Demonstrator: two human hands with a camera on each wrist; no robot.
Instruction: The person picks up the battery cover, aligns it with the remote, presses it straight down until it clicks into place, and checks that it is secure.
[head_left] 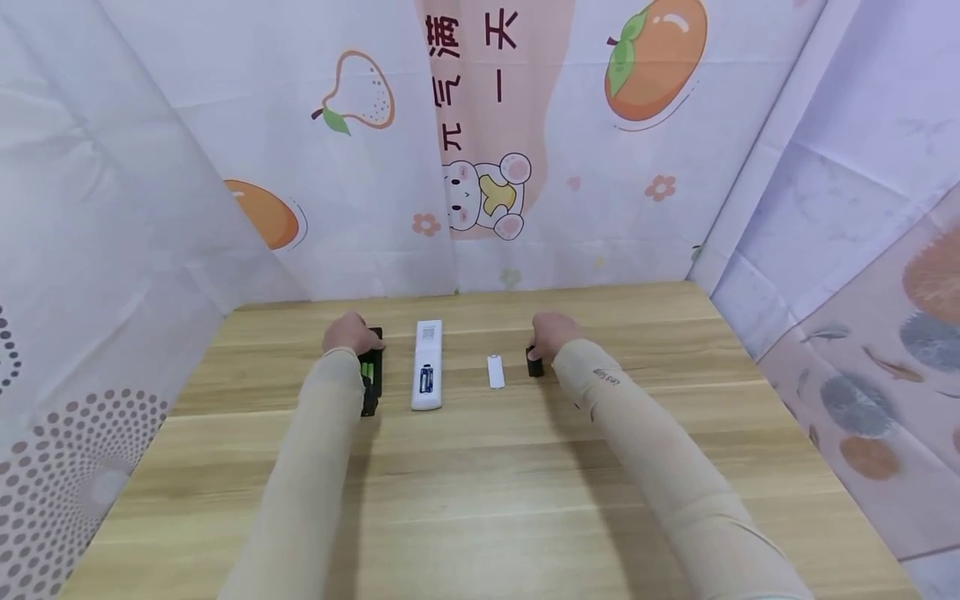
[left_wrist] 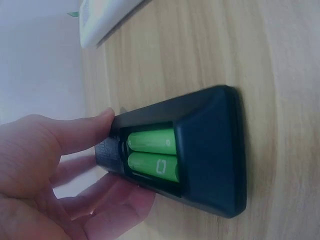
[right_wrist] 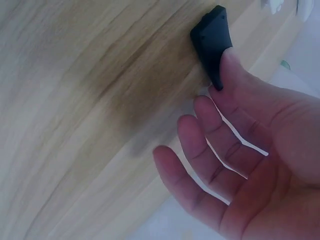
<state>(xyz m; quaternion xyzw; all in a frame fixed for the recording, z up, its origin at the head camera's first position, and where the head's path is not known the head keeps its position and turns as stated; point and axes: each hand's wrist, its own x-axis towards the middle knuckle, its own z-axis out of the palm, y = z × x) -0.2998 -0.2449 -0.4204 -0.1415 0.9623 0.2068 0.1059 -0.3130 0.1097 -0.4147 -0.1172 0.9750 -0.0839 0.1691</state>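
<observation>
My left hand [head_left: 349, 333] grips a black remote control [left_wrist: 212, 155] by one end, thumb on one side and fingers on the other. The remote's back faces up with its battery compartment uncovered, and two green batteries [left_wrist: 152, 141] lie side by side inside. Over to the right, my right hand [head_left: 555, 332] pinches a small black battery cover [right_wrist: 211, 40] between thumb and index finger, the other fingers loosely spread. In the head view the forearm partly hides the black remote.
Between the hands a white remote control [head_left: 427, 354] lies back up, its battery compartment uncovered with batteries [head_left: 426, 379] inside. Right of it lies a white battery cover [head_left: 496, 372]. Printed curtains [head_left: 360, 208] hang behind and beside the wooden table [head_left: 480, 500].
</observation>
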